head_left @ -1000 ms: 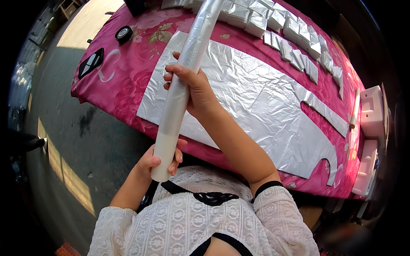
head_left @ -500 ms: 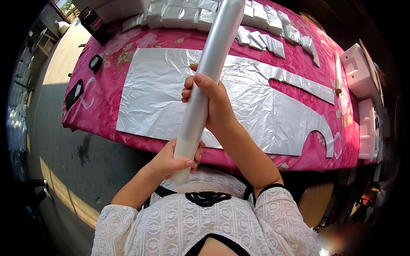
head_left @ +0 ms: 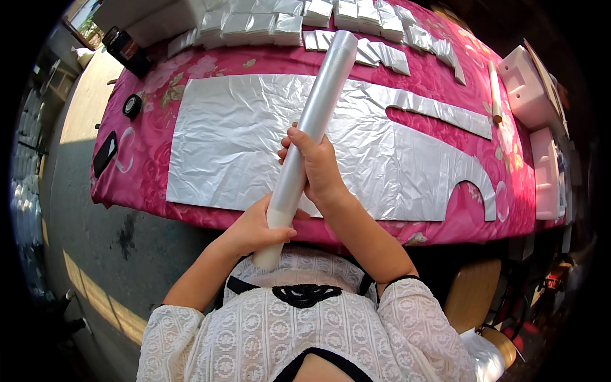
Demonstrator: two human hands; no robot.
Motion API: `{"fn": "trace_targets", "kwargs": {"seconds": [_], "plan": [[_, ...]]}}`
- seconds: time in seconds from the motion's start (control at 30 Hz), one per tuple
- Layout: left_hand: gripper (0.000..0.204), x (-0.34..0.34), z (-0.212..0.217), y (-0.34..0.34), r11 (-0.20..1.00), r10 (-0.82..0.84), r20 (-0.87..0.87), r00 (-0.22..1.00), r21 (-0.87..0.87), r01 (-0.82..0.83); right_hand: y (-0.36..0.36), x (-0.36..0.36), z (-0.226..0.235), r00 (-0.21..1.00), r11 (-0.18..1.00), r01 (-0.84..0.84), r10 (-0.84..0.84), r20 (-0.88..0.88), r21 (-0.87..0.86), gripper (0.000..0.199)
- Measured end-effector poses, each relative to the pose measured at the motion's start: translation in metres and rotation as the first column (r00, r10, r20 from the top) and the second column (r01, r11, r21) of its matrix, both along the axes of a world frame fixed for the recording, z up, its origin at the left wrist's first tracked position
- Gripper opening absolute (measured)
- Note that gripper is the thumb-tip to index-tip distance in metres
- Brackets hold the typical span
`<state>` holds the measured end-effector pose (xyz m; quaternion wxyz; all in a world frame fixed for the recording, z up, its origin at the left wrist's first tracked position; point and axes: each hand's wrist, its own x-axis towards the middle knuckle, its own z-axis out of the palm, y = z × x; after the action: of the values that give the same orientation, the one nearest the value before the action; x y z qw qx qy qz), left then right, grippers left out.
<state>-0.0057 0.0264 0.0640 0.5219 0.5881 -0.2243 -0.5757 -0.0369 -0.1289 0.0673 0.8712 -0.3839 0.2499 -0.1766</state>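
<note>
Both hands hold a long roll of translucent silvery plastic film, slanting from my waist up and away to the right. My left hand is round its whitish lower end, thumb across the front and fingers partly hidden behind. Higher up, my right hand wraps the middle of the roll, its thumb lying on top. Beneath the roll a wrinkled silvery plastic sheet lies flat on the table, apron-shaped, with curved cut-outs and narrow strips at its right end.
A pink floral tablecloth covers the table. Stacks of folded silvery packets line the far side. At the left are a dark jar, a black tape roll and a phone. A thin tube and foam boxes stand right.
The roll's far end has come down into view, and the roll looks shorter. My left hand's fingers have loosened and straightened somewhat; my right hand keeps its grip slightly lower.
</note>
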Motion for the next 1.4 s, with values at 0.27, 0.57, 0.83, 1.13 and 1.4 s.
{"fn": "trace_targets", "kwargs": {"seconds": [0.27,0.57,0.83,1.13,1.4], "plan": [[0.071,-0.008,-0.005,-0.011,0.960,0.244,-0.097,0.965,-0.120,-0.255,0.006,-0.002,-0.008,0.999,0.998,0.031,-0.033,-0.032,-0.061,0.049],[0.073,0.011,-0.030,0.028,0.991,0.044,-0.291,0.956,0.134,-0.004,-0.039,0.006,-0.038,0.997,0.985,0.073,-0.068,-0.038,0.154,0.038],[0.078,0.001,-0.054,0.082,0.989,0.023,-0.619,0.785,0.131,0.075,-0.165,-0.014,-0.035,0.959,0.944,-0.070,-0.025,-0.282,-0.321,0.029],[0.073,0.005,-0.058,0.085,0.987,0.010,-0.609,0.793,0.132,0.089,-0.157,-0.007,-0.030,0.707,0.601,-0.693,0.459,-0.538,-0.399,0.035],[0.075,0.005,-0.058,0.086,0.989,0.012,-0.521,0.854,0.135,0.068,-0.147,-0.005,-0.028,0.743,0.587,-0.656,0.393,-0.541,-0.475,0.012]]}}
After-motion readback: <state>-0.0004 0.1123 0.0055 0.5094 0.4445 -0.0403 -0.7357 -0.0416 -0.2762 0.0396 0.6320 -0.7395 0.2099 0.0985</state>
